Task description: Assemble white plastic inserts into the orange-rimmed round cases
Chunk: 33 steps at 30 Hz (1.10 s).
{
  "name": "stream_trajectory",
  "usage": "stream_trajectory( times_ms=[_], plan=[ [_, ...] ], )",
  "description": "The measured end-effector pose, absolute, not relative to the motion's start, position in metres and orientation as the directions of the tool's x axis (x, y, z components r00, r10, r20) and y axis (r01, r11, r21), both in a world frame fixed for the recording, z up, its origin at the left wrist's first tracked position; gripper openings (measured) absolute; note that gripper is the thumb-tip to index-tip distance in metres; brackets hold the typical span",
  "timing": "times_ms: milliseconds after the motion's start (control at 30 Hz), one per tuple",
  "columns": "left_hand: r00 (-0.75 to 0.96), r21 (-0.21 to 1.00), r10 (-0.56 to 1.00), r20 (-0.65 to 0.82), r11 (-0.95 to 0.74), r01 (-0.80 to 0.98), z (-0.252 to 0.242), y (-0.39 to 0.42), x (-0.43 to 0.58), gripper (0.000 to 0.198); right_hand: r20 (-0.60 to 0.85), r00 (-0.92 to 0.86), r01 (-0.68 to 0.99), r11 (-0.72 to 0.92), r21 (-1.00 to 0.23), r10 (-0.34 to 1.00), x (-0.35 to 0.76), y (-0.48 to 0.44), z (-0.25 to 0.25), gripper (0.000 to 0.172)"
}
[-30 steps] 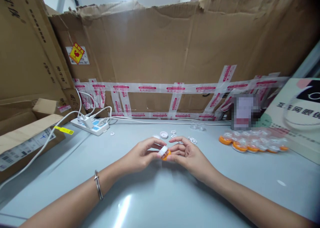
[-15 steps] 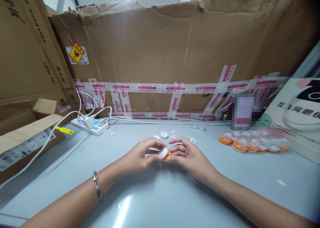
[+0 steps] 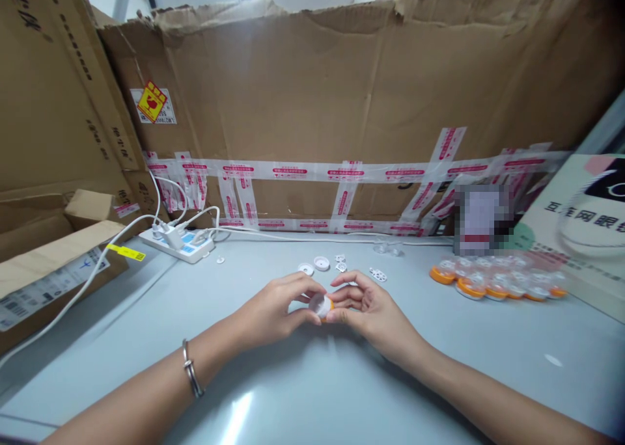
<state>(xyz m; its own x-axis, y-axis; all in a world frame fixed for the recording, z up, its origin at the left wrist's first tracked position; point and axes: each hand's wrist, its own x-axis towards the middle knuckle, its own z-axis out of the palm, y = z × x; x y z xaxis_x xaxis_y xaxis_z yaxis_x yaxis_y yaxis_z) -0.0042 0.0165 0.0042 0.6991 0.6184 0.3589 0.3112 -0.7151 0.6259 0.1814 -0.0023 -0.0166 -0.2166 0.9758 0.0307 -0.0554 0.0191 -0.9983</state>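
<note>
My left hand (image 3: 273,311) and my right hand (image 3: 368,308) meet at the middle of the grey table (image 3: 312,393), low over its surface. Between their fingertips is a small round case (image 3: 322,306) with a white clear top and an orange base. Both hands pinch it, thumbs and fingers curled round its edge. A metal bracelet (image 3: 191,370) sits on my left wrist. Just behind the hands lie several small white round parts (image 3: 321,263) and perforated discs (image 3: 377,274).
A row of several orange-based cases (image 3: 493,282) lies at the right, beside a printed box (image 3: 581,224). A white power strip (image 3: 178,244) with cables sits at the back left. Taped cardboard walls (image 3: 342,107) close off the back and left; an open carton (image 3: 49,263) stands left.
The hands and the small case have barely shifted. The case has turned a little between the fingers, so less of its orange base shows.
</note>
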Motion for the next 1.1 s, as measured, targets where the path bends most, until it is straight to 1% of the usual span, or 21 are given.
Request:
stream_trajectory(
  times_ms=[167, 300, 333, 433, 500, 600, 733, 833, 933, 1100],
  plan=[
    [0.647, 0.699, 0.678, 0.349, -0.648, 0.302, 0.0034, 0.0146, -0.0013, 0.020, 0.060, -0.156, -0.097, 0.045, -0.994, 0.986, 0.1777, -0.0045, -0.0179, 0.039],
    [0.620, 0.739, 0.713, 0.326, -0.601, 0.303, 0.0001, 0.0131, -0.0014, 0.019, 0.086, -0.163, -0.142, 0.063, -0.988, 0.983, 0.1752, -0.0069, -0.0186, 0.038],
    [0.630, 0.723, 0.700, 0.336, -0.621, 0.303, -0.0009, 0.0130, -0.0021, 0.019, 0.086, -0.161, -0.143, 0.063, -0.988, 0.983, 0.1750, -0.0071, -0.0192, 0.038],
    [0.687, 0.605, 0.613, 0.390, -0.733, 0.310, -0.0026, 0.0133, -0.0047, 0.023, 0.085, -0.134, -0.127, 0.068, -0.990, 0.987, 0.1752, -0.0061, -0.0226, 0.039],
    [0.719, 0.556, 0.569, 0.399, -0.774, 0.304, -0.0021, 0.0144, -0.0059, 0.025, 0.086, -0.127, -0.114, 0.072, -0.991, 0.988, 0.1757, -0.0047, -0.0245, 0.040],
    [0.725, 0.562, 0.558, 0.404, -0.777, 0.285, 0.0003, 0.0166, -0.0061, 0.025, 0.078, -0.124, -0.111, 0.064, -0.992, 0.989, 0.1758, -0.0030, -0.0243, 0.043],
    [0.689, 0.592, 0.596, 0.413, -0.750, 0.294, 0.0014, 0.0189, -0.0048, 0.026, 0.026, -0.086, -0.133, 0.014, -0.991, 0.996, 0.1744, -0.0029, -0.0216, 0.048],
    [0.692, 0.601, 0.596, 0.407, -0.745, 0.289, -0.0007, 0.0197, -0.0038, 0.024, -0.056, -0.141, -0.157, -0.078, -0.984, 0.988, 0.1740, -0.0035, -0.0214, 0.047],
    [0.711, 0.568, 0.564, 0.421, -0.775, 0.279, -0.0016, 0.0200, -0.0032, 0.023, -0.138, -0.252, -0.204, -0.192, -0.960, 0.958, 0.1756, -0.0036, -0.0210, 0.044],
    [0.737, 0.560, 0.513, 0.440, -0.798, 0.221, 0.0018, 0.0198, -0.0048, 0.022, -0.149, -0.451, -0.359, -0.332, -0.872, 0.880, 0.1802, -0.0031, -0.0181, 0.024]
  ],
)
